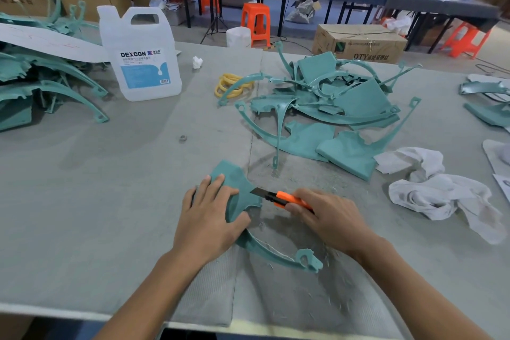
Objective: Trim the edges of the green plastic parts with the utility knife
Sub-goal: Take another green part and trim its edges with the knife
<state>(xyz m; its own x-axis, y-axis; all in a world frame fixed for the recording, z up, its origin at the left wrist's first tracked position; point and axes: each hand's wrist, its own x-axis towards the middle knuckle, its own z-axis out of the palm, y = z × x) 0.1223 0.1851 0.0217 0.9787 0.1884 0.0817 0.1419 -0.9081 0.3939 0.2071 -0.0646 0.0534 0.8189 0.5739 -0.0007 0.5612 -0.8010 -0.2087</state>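
Note:
One green plastic part lies flat on the grey table near me, its thin curved arm ending in a loop at the lower right. My left hand presses down on its wide panel with fingers spread and the thumb along its lower edge. My right hand grips an orange utility knife. The knife's dark blade meets the part's right edge. A pile of more green parts sits beyond, in the middle of the table.
Another heap of green parts lies at the far left beside a white DEXCON jug. Yellow rings sit behind the pile. White rags lie to the right. Plastic shavings litter the cloth near my hands.

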